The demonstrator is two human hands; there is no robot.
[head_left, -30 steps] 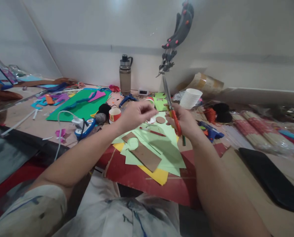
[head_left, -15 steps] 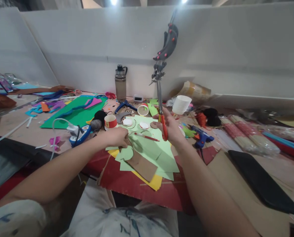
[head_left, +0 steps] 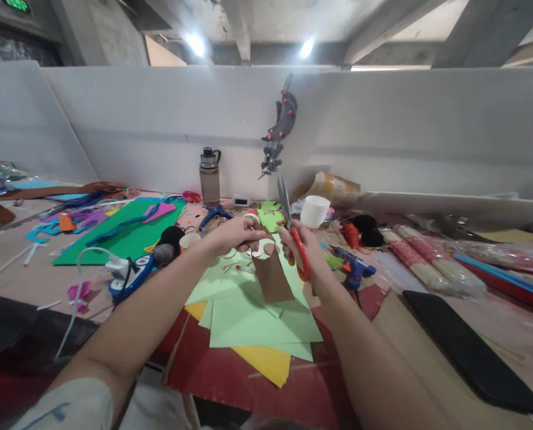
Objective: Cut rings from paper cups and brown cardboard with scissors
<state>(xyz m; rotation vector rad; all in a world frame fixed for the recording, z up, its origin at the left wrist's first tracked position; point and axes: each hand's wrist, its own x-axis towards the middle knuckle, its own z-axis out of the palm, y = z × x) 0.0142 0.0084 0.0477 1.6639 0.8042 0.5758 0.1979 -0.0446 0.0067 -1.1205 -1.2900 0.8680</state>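
My left hand (head_left: 240, 235) pinches the upper part of a brown card piece (head_left: 273, 276), which is raised off the sheets and has a curved cut in its top edge. In my right hand (head_left: 305, 243) is a pair of scissors (head_left: 300, 254) with red-orange handles, its blades pointing up and slightly parted. Both hands are close together, the scissors just right of the card. Beneath them lie light green paper sheets (head_left: 248, 322), with yellow paper (head_left: 266, 361) sticking out underneath. A small round brown piece shows near my right fingers.
A water bottle (head_left: 209, 179) stands by the white partition. White paper cups (head_left: 314, 211) and a blue glue gun (head_left: 356, 267) are on the right, beside a black tray-like slab (head_left: 463, 349). Left are a power strip (head_left: 132, 278), dark yarn (head_left: 171, 237) and green foam sheet (head_left: 100, 236).
My left hand has lifted the brown card off the green sheets and moved right, toward the scissors. The scissors stay in my right hand. The head view has tilted upward.
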